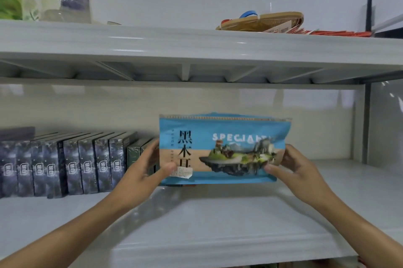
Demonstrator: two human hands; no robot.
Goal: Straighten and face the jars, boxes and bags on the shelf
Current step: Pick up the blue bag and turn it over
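The left hand and right hand each pinch an end of a blue-and-tan snack bag, thumbs on its printed front, fingers curled behind. It faces outward, upright, seemingly just above the white shelf, beside a row of dark boxes standing at left.

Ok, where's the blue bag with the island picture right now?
In the head view the blue bag is right of centre on the lower shelf, front facing out, held at its ends by the left hand and right hand, just right of the dark boxes.
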